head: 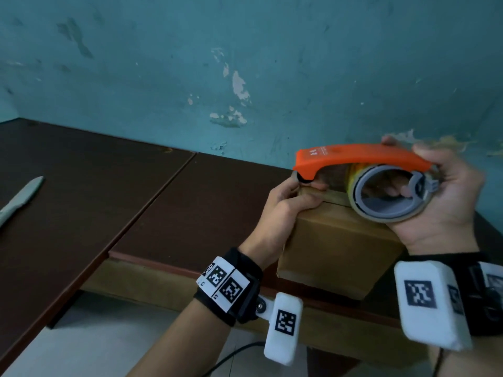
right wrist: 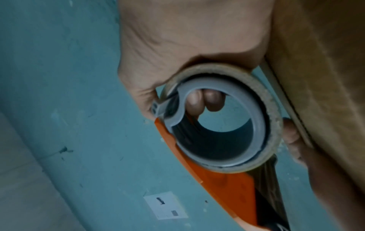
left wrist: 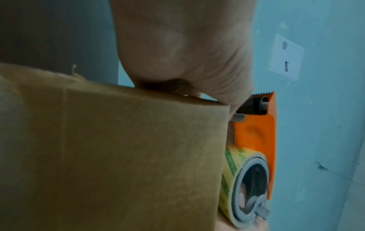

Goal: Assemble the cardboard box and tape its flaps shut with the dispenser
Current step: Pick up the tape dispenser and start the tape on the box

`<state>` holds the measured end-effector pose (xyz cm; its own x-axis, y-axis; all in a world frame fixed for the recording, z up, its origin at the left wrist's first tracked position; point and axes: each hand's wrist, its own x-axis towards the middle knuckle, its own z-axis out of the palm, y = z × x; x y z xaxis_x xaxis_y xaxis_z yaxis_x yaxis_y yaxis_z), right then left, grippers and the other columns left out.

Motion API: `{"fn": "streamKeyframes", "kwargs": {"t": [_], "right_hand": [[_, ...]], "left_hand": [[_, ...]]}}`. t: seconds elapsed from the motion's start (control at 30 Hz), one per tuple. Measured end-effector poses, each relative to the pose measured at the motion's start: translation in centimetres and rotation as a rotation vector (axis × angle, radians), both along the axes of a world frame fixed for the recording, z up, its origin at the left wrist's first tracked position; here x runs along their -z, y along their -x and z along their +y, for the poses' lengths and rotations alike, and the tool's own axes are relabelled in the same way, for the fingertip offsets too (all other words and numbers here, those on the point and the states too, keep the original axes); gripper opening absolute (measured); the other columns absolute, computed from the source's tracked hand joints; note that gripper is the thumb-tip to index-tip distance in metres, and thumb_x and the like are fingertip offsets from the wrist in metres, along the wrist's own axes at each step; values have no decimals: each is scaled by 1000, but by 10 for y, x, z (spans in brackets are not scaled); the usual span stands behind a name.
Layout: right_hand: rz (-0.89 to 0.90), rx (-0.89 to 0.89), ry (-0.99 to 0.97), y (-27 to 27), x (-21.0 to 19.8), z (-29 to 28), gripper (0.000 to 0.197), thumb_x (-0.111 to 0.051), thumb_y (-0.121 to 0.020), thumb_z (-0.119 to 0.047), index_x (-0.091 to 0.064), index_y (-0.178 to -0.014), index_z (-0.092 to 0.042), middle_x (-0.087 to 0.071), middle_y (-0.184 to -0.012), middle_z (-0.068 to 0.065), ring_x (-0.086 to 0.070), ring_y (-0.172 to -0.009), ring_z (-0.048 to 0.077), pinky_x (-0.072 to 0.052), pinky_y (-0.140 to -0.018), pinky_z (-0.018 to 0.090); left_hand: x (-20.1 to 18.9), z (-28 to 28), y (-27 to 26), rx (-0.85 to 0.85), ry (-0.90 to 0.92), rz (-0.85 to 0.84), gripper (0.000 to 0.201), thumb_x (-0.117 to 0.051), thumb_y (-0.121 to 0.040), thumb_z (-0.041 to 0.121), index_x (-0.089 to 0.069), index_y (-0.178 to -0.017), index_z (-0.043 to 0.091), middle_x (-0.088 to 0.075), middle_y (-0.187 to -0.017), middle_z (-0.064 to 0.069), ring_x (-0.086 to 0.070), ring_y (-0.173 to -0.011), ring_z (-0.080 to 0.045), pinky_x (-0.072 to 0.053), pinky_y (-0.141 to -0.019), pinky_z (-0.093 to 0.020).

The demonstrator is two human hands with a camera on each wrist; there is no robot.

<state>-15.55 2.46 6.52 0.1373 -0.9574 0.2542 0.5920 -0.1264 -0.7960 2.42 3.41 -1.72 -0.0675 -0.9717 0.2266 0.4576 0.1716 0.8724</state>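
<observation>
Left hand [head: 283, 202] curls over the box's [head: 334, 248] top edge, steadying it; right hand [head: 446, 197] grips the dispenser [head: 353, 159] above it to tape.

The cardboard box [head: 334, 248] is sitting at the near edge of the table [head: 174, 202], toward four o'clock in the head view. The tape dispenser [head: 362, 170] is lying across the box's top, its tape roll [head: 392, 197] at the three o'clock end. The left hand [head: 283, 210] is resting on the box's nine o'clock top edge, under the dispenser's front end. The right hand [head: 449, 191] is wrapping the dispenser's roll end. A knife [head: 20, 198] is lying on the table well apart, at nine o'clock. The wall [head: 245, 63] is standing behind the table at twelve o'clock.
</observation>
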Motion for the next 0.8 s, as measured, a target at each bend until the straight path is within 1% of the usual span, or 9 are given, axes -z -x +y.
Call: {"fn": "streamKeyframes", "kwargs": {"t": [0.1, 0.2, 0.23, 0.3, 0.37, 0.47, 0.63, 0.73, 0.8], "right_hand": [[-5, 10, -12, -1, 0, -1, 21, -52, -84, -23, -71, -79, -15, -69, -92, 2, -65, -83, 21, -54, -85, 38], [21, 22, -13, -2, -1, -1, 19, -54, -83, -23, -68, -89, -12, -68, -93, 2, -66, -84, 20, -54, -86, 39], [28, 4, -3, -2, -1, -1, 21, -49, -88, -22, -67, -92, -10, -68, -92, 3, -66, -83, 20, -56, -83, 38], [63, 0, 0, -2, -1, -2, 28, -40, -96, -22, -64, -96, -9, -67, -92, 3, -66, -82, 20, -58, -79, 36], [78, -16, 16, -1, 0, -2, 28, -39, -96, -23, -62, -100, -8, -66, -95, 4, -66, -83, 21, -58, -77, 36], [92, -6, 20, -1, 1, -3, 28, -38, -96, -23, -62, -100, -9, -66, -97, 3, -66, -85, 20, -58, -79, 38], [106, -11, 41, -2, 0, -3, 29, -38, -97, -23, -63, -99, -9, -67, -96, 3, -66, -88, 21, -56, -84, 39], [123, -17, 43, -3, 1, -2, 29, -38, -98, -23, -63, -101, -9, -66, -97, 4, -67, -87, 20, -59, -79, 37], [133, -17, 48, -4, 1, 0, 30, -36, -98, -22, -63, -100, -9, -66, -94, 3, -67, -85, 20, -60, -77, 36]], "left_hand": [[-2, 8, -11, 55, -21, 158, 38, -53, -96, 21, -66, -117, -7, -73, -109, -19, -70, -94, -23, -55, -82, -30], [-7, 10, -28, -46, -37, 89, 52, -41, -106, 39, -75, -86, 3, -75, -99, -13, -67, -91, -21, -48, -84, -33], [-10, 10, -32, -41, -20, 64, 56, -41, -106, 43, -74, -83, 3, -74, -99, -14, -67, -92, -22, -47, -86, -33], [-15, 11, -37, -15, 12, 9, 62, -43, -106, 47, -70, -102, -9, -72, -105, -15, -67, -98, -22, -50, -89, -28], [-15, 8, -39, 19, 48, -47, 59, -42, -108, 44, -65, -118, -10, -70, -109, -13, -67, -102, -18, -50, -92, -25], [-12, 7, -43, 65, 59, -43, 50, -45, -108, 41, -65, -120, -3, -64, -113, -17, -62, -108, -25, -46, -100, -32], [-4, 4, -43, 121, 38, -12, 36, -47, -108, 34, -71, -108, 7, -73, -101, -1, -67, -91, -9, -52, -85, -21], [1, 2, -40, 125, 31, 8, 26, -52, -101, 19, -57, -119, 0, -67, -84, 7, -58, -74, -4, -44, -73, -22], [-2, 4, -41, 122, 28, 18, 32, -53, -95, 16, -53, -124, 1, -66, -88, 2, -56, -80, -8, -42, -77, -25]]}}
